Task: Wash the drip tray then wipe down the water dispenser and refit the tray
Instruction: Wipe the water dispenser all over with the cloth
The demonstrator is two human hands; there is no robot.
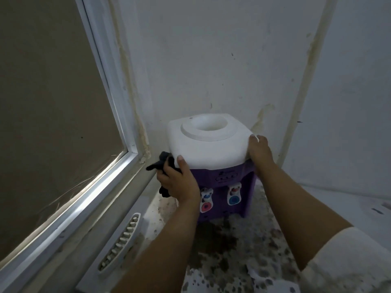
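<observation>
White-topped purple plastic water dispenser (211, 149): smooth, matt. Dark crumpled cloth (164, 163): soft, matt. White slotted plastic drip tray (121, 242): smooth. Speckled counter (243, 250): stained.

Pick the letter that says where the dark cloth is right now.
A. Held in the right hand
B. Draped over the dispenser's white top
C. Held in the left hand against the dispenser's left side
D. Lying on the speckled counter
C: the left hand grips the dark cloth at the dispenser's left side, while the right hand holds its right edge bare.
</observation>
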